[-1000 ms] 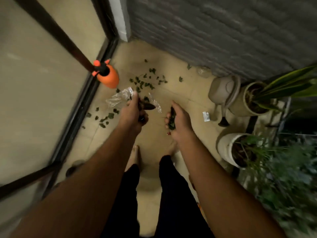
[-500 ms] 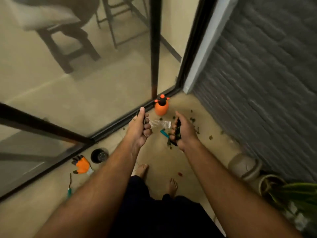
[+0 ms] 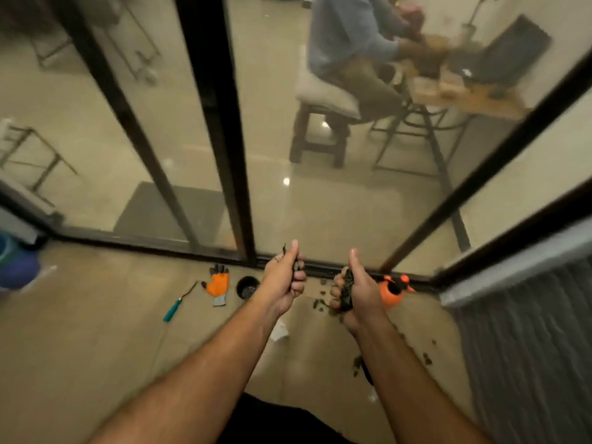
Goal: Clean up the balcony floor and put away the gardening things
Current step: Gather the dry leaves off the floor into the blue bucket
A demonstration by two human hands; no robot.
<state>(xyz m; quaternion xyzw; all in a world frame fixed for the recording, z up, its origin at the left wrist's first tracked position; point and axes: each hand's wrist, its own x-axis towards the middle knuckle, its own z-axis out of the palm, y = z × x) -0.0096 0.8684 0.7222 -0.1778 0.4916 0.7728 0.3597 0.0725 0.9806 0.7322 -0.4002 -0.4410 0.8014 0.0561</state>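
I clutch leaf scraps in my left hand (image 3: 283, 282) and right hand (image 3: 354, 291), fingers curled tight so nothing drops before binning.

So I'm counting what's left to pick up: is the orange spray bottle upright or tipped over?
Cannot tell for sure: the right hand hides most of the orange spray bottle.

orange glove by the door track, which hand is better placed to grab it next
Left, probably. The orange glove lies on the floor left of the left hand, while the right hand is farther off, on the other side. Both hands already grip leaf scraps, so either must empty first.
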